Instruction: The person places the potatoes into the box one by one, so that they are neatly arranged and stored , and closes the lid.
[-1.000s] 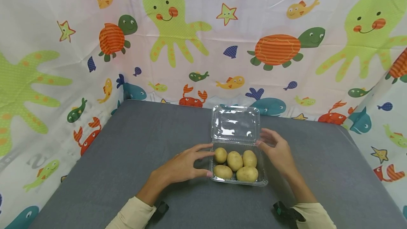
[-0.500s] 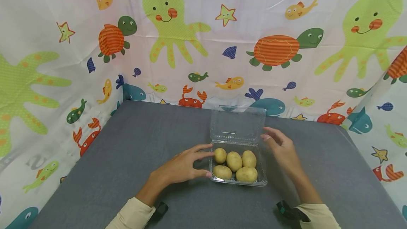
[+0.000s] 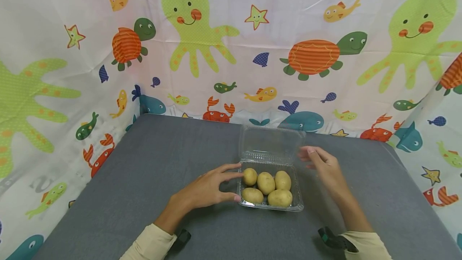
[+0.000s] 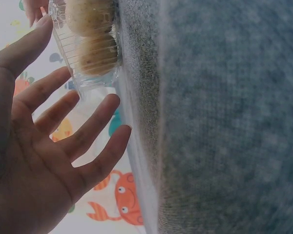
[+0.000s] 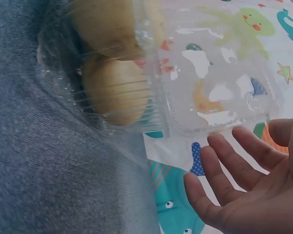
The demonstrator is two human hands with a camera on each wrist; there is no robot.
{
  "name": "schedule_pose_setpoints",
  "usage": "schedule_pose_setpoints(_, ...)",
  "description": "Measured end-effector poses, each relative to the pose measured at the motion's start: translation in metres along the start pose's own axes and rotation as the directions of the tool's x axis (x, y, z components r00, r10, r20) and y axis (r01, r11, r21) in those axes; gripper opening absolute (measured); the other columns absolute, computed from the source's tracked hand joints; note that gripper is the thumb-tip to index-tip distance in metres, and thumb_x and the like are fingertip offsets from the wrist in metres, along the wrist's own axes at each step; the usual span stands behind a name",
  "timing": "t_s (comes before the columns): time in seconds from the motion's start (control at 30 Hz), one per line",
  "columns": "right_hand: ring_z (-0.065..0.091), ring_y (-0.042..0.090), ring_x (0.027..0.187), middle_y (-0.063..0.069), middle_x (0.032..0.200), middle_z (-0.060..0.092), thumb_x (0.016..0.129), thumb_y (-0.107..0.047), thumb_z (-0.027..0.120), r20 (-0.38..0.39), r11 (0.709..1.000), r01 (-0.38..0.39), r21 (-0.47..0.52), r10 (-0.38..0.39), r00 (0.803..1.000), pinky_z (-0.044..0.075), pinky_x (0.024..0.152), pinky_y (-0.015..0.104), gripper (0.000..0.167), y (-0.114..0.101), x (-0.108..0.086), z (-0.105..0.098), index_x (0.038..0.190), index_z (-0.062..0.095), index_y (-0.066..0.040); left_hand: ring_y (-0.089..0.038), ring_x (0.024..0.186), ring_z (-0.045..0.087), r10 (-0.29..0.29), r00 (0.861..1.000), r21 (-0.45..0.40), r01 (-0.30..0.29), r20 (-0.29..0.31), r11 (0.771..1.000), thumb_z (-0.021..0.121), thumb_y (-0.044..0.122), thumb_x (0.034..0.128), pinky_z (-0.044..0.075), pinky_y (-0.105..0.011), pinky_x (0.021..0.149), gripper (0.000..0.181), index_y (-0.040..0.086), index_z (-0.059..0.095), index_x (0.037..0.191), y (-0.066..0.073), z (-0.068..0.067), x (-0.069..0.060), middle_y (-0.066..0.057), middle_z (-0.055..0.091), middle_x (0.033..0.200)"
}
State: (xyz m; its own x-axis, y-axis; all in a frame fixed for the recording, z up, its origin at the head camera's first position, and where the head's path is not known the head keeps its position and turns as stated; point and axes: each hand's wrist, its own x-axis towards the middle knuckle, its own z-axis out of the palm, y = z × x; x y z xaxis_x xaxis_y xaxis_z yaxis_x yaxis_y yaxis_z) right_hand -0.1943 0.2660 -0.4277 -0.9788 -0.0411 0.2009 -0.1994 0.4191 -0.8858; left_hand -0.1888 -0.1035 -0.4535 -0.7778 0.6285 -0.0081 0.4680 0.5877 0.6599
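A clear plastic clamshell container (image 3: 270, 208) sits on the grey table with several potatoes (image 3: 266, 183) in its base. Its transparent lid (image 3: 270, 143) is raised and leans back from the hinge. My left hand (image 3: 205, 189) is at the container's left side, fingers spread, with thumb and fingertips at the rim. In the left wrist view the thumb (image 4: 31, 46) reaches the clear wall. To the right of the lid hovers my right hand (image 3: 326, 171), fingers loosely bent. The right wrist view shows those fingertips (image 5: 217, 141) close beside the lid edge, gripping nothing; contact is unclear.
A white curtain (image 3: 216, 51) printed with sea animals stands behind the table and along both sides. The grey tabletop (image 3: 173, 143) extends around the container. Each wrist wears a dark strap, such as the right wrist strap (image 3: 335, 240).
My right hand has drawn away to the right of the container. The lid has tipped farther back, its top right corner shifting right. My left hand stays in place.
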Motion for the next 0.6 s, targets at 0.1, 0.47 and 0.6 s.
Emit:
schedule_pose_setpoints(0.1,0.069,0.001,0.107,0.006,0.121,0.075,0.117,-0.035,0.042,0.014,1.000,0.005,0.020,-0.005,1.000,0.058,0.089,0.024,0.050,-0.001,0.000,-0.004,0.132,0.066,0.006,-0.021,0.155,0.037,0.002,1.000,-0.002,-0.002,0.002,1.000,0.075,0.060,0.0938,0.041,-0.061,0.117,0.070,0.033,0.055,0.156,0.000,0.000,0.000,0.016,0.032,0.171)
schedule_pose_setpoints(0.47,0.071,0.008,0.112,0.022,0.130,0.072,0.118,-0.041,0.031,0.170,0.999,-0.002,-0.039,0.009,0.985,0.057,0.094,0.025,0.060,-0.007,-0.003,-0.021,0.132,0.066,0.006,-0.022,0.155,0.038,0.016,1.000,0.016,-0.016,-0.001,1.000,0.075,0.060,0.0941,0.043,-0.062,0.115,0.071,0.033,0.054,0.156,0.000,0.000,0.000,0.015,0.032,0.172)
schedule_pose_setpoints(0.6,0.072,0.016,0.115,0.025,0.132,0.071,0.118,-0.039,0.028,0.223,0.998,-0.001,-0.059,0.014,0.975,0.057,0.096,0.029,0.060,-0.010,-0.004,-0.026,0.136,0.064,0.006,-0.022,0.155,0.037,0.017,1.000,0.018,-0.017,-0.003,1.000,0.074,0.059,0.0944,0.043,-0.062,0.115,0.070,0.033,0.055,0.156,0.000,0.001,0.000,0.014,0.032,0.172)
